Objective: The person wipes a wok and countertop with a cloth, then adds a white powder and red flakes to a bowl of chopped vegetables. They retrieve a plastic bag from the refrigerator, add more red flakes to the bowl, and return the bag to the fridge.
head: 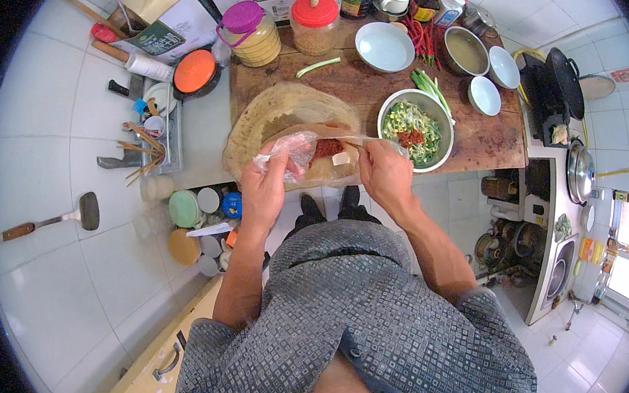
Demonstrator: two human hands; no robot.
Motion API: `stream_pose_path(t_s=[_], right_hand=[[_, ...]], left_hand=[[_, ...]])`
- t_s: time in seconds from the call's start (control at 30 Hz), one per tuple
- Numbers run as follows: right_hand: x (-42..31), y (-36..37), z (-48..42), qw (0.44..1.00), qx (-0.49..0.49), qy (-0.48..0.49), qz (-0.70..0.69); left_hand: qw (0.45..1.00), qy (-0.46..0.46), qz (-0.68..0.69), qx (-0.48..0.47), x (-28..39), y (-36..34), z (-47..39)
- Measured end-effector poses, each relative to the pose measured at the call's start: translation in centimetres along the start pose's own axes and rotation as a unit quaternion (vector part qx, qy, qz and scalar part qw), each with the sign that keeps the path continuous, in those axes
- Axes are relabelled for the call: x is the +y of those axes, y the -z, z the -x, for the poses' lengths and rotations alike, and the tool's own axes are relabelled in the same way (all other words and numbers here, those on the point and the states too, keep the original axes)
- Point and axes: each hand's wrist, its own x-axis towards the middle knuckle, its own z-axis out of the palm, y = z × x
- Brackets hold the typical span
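Note:
A clear plastic bag [296, 149] holding dark red chili powder [327, 150] is stretched between my two hands, above a round wooden cutting board [260, 112]. My left hand [267, 179] grips the bag's gathered left side. My right hand [384, 171] is closed at the bag's right side, on the handle of what looks like a thin utensil; the bag partly hides it. Just beyond my right hand, a metal bowl [447, 149] contains bean sprouts with greens [428, 122] and a heap of red chili [409, 138] on top.
Along the wooden table [491, 138] are a light blue bowl [384, 47], a metal bowl of cloudy liquid [466, 50], smaller bowls [484, 95], scallions [431, 87], red chilies [424, 39], a red-lidded jar [313, 27] and a purple-lidded jar [252, 36]. Lidded containers [184, 208] stand below, left.

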Motion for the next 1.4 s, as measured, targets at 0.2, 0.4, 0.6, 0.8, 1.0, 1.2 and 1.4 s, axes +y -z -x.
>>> stream_pose_path(t_s=[0.2,0.4,0.6,0.8,1.0,1.2,1.4], right_hand=[[-0.2,-0.4,1.0,0.992,-0.04,-0.077,-0.087],[-0.7,-2.3,0.7,0.973,-0.067,-0.141,-0.168],[-0.2,-4.9,0.8,0.949,-0.106,-0.203,-0.218],[-0.7,-6.5,0.7,0.957,-0.138,-0.19,-0.17],[-2.9,-4.3,0.8,0.979,-0.034,-0.127,-0.156],[-2.7,-4.8,0.8,0.981,-0.043,-0.097,-0.16],[-1.7,-7.3,1.8,0.967,-0.11,-0.126,-0.19]], left_hand=[[1.0,0.012,-0.011,-0.005,-0.2,0.3,-0.5],[1.0,0.021,-0.016,0.0,-0.3,0.4,-0.8],[0.999,0.02,-0.027,-0.007,-0.6,1.0,-0.6],[1.0,0.029,-0.007,0.008,-1.1,1.2,-0.4],[0.999,0.026,0.009,0.025,-0.7,2.1,-0.3],[1.0,0.023,0.005,0.018,-0.7,2.7,-0.2],[0.999,0.034,0.028,0.026,-0.7,2.5,-0.2]])
